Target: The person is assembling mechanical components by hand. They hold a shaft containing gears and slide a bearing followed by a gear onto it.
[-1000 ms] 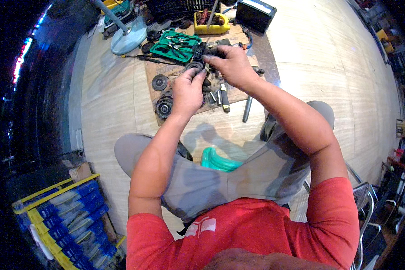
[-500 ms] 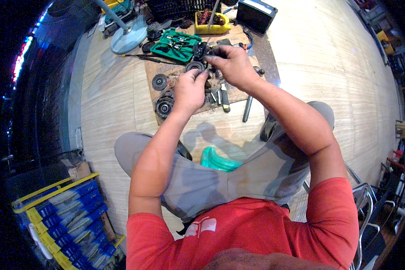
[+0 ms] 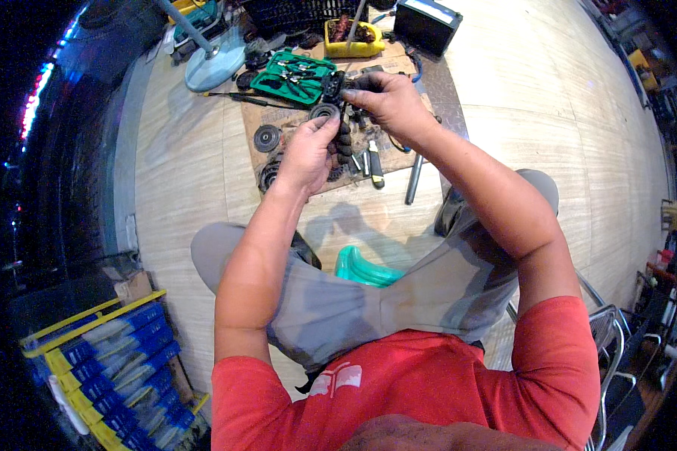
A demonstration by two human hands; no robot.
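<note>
My left hand is closed, palm turned partly up, its thumb against a dark round ringed metal part. Its blackened fingertips curl beneath. Just right of it and higher, my right hand pinches at a small black mechanical part; the fingers hide much of that piece. Both hands are above a brown board on the floor. On the board near my left hand lie a separate dark wheel-like disc and a larger toothed round part, partly covered by my wrist.
A green tool case with several pliers lies beyond my hands. Behind it are a yellow cut-open container and a black battery. Nearer are a utility knife and a metal bar. A pale-blue round stand base stands left.
My left hand has rolled palm-up and its fingers now curl under beside the round part. My right hand has shifted slightly up and left.
</note>
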